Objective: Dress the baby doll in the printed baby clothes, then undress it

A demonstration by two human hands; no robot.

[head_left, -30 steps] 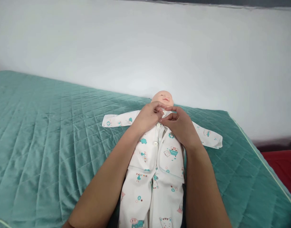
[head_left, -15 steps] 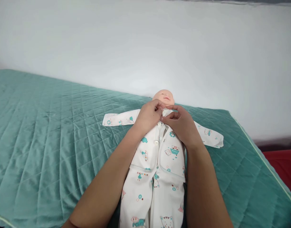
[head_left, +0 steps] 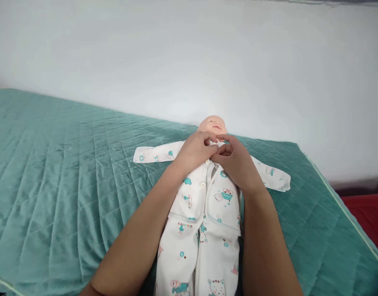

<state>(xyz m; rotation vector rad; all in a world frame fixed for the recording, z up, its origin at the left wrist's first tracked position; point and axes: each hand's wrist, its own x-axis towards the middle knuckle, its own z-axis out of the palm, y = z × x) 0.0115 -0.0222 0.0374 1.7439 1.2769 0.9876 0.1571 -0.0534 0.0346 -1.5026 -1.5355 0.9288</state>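
A baby doll (head_left: 212, 122) lies on its back, dressed in a white printed baby jacket (head_left: 189, 201) and matching trousers (head_left: 179, 263). At the jacket's collar, just under the doll's chin, my left hand (head_left: 198, 148) pinches the fabric. Right beside it, my right hand (head_left: 236, 158) grips the other side of the collar, its fingers bent inward. The fingertips of both hands meet and hide the top fastening. Below them, pale buttons (head_left: 203, 184) show along the front opening, whose two edges lie slightly apart. Both sleeves stretch out sideways.
A green quilted cover (head_left: 84, 172) spreads beneath the doll. Behind it rises a white wall (head_left: 145, 61). Something red (head_left: 366, 218), perhaps a chair or stool, stands beyond the cover's right edge.
My left hand's thumb has shifted right, closer to my right hand's fingers at the collar. The doll and its clothes stay in place.
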